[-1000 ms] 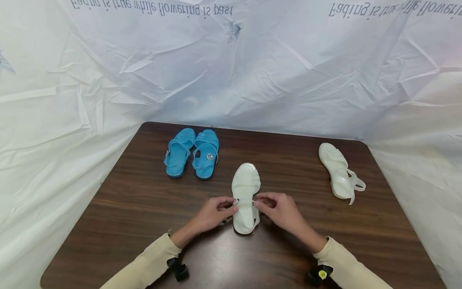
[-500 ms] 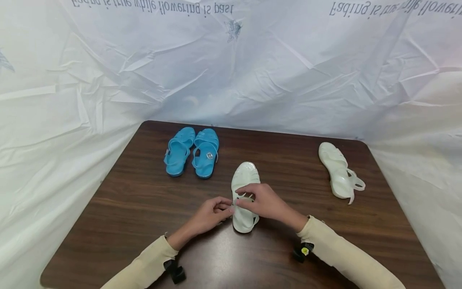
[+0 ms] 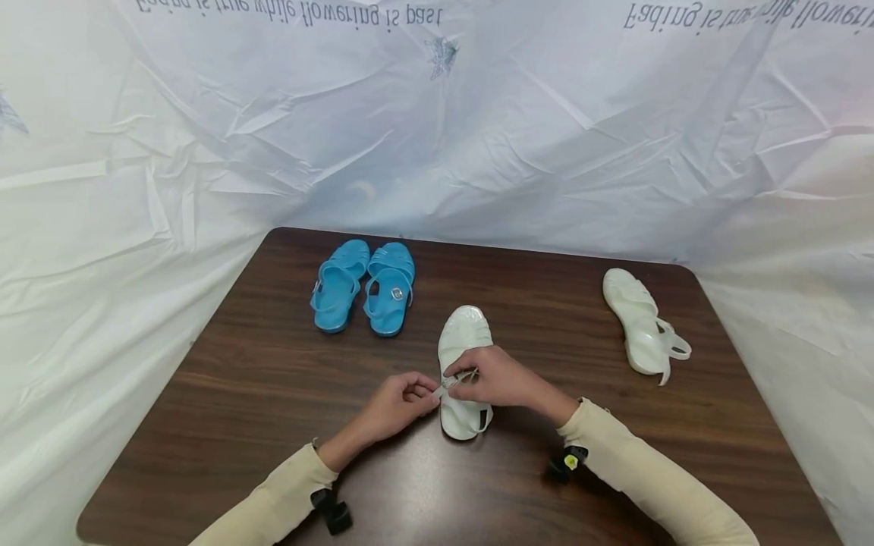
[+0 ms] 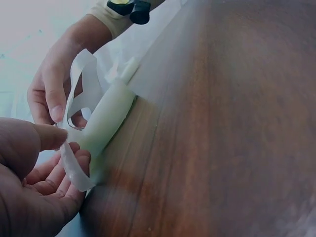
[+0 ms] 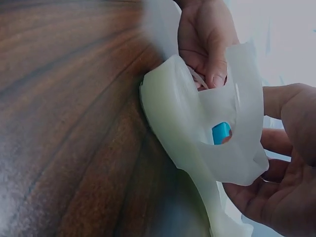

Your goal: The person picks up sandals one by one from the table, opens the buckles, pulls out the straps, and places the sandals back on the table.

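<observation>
A white jelly sandal [image 3: 466,334] lies sole down in the middle of the table, toe pointing away from me. At its left side my left hand [image 3: 396,407] pinches the loose end of the ankle strap [image 4: 74,170] between thumb and fingers. My right hand [image 3: 498,377] reaches across the sandal from the right, thumb and forefinger holding the small shiny buckle [image 3: 448,382]. In the right wrist view the wide strap [image 5: 247,118] arches over the footbed and hides part of the right fingertips. How far the strap runs through the buckle I cannot tell.
Two blue sandals [image 3: 389,312] stand side by side at the back left of the dark wooden table [image 3: 273,394]. Another white sandal [image 3: 630,303] lies at the right with its straps spread. A white plastic sheet [image 3: 478,152] hangs behind the table.
My right hand has moved left from the sandal's right side, across to the buckle on its left, bringing the strap over. The left hand stays at the left side, now with the strap end.
</observation>
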Demonstrator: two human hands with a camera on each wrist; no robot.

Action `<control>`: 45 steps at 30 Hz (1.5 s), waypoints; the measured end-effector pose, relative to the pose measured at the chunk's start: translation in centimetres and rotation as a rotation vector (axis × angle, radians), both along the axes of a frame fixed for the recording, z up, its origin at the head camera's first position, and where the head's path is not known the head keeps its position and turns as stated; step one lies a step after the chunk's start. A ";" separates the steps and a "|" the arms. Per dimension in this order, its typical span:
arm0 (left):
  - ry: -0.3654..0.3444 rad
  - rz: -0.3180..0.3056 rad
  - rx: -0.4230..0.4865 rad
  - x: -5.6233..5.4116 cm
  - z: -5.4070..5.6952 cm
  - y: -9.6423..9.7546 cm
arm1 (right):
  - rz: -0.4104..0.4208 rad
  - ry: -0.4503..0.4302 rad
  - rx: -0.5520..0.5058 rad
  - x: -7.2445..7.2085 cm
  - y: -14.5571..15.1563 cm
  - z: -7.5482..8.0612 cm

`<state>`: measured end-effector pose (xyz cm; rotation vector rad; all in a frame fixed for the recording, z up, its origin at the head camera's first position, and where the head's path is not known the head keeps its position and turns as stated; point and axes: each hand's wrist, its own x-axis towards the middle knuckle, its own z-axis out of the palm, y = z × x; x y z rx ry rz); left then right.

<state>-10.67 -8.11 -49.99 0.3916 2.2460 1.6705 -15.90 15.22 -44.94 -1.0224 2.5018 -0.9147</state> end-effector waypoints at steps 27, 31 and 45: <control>-0.005 0.108 0.168 -0.4 -0.9 0.3 | -0.096 -0.061 -0.126 0.6 -0.2 -1.6; -0.002 0.098 0.182 -0.5 -1.1 0.2 | -0.110 -0.071 -0.139 0.8 -0.4 -1.8; 0.076 0.053 0.029 -0.8 -0.6 0.1 | -0.118 -0.084 -0.163 1.0 -0.3 -1.8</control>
